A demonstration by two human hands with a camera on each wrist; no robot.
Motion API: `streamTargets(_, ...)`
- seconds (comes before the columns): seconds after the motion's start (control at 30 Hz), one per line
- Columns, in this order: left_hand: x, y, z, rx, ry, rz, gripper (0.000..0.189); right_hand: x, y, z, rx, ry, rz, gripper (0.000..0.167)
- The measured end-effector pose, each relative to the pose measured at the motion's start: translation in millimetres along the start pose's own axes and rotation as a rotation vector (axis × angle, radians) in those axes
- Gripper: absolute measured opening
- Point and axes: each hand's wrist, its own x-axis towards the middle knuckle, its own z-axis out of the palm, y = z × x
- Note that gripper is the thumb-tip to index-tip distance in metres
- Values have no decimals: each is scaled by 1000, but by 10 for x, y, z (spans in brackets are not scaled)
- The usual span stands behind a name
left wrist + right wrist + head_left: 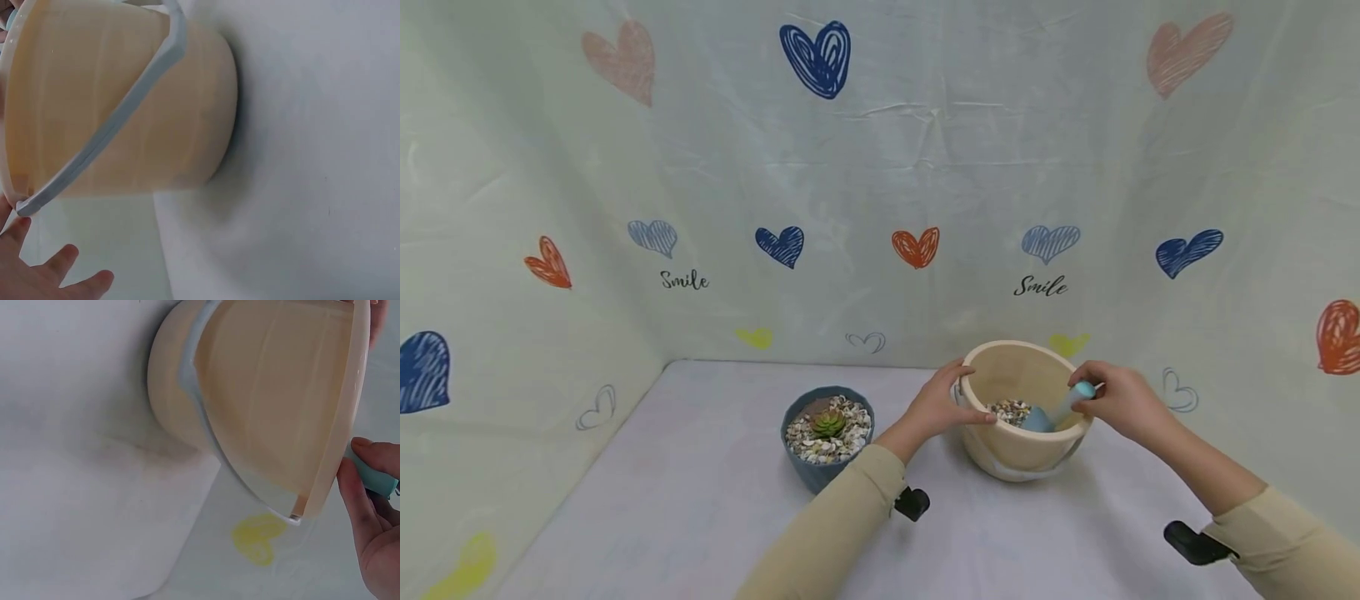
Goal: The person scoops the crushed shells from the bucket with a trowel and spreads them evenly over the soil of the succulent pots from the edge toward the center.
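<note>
A cream bucket (1011,450) with a grey carrying handle (119,119) stands on the table, tilted a little. My left hand (936,406) holds its rim at the left side, thumb along the near edge; some of its fingers spread out beside the bucket in the left wrist view. Inside lie small mixed pebbles (1009,410). With thumb and fingers my right hand (1122,402) grips the pale blue handle of a small shovel (1037,419) at the bucket's right rim. The shovel's blade rests down among the pebbles, partly hidden by the near wall.
Left of the bucket stands a blue-grey pot (820,477) with a green succulent (829,423) ringed by pebbles. My left forearm passes close to its right side. A white cloth covers the table (647,500), and a heart-printed curtain (865,167) hangs behind and at both sides.
</note>
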Motion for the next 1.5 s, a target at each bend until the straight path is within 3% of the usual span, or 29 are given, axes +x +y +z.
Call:
streamTargets(0.27,-4,24,19,-61,18,-29,84,28,-55,20,2,-24,-37,23)
streamTargets(0.57,3,14,17,-66,13,-12,85,31,-76,46,33,-53,-25,23)
streamTargets(0.83,6,-3,39,-85,11,-20,85,51,-25,142,159,-98,36,27)
streamTargets(1.5,15,-22,68,-99,12,-20,84,64,84,209,283,-22,120,33)
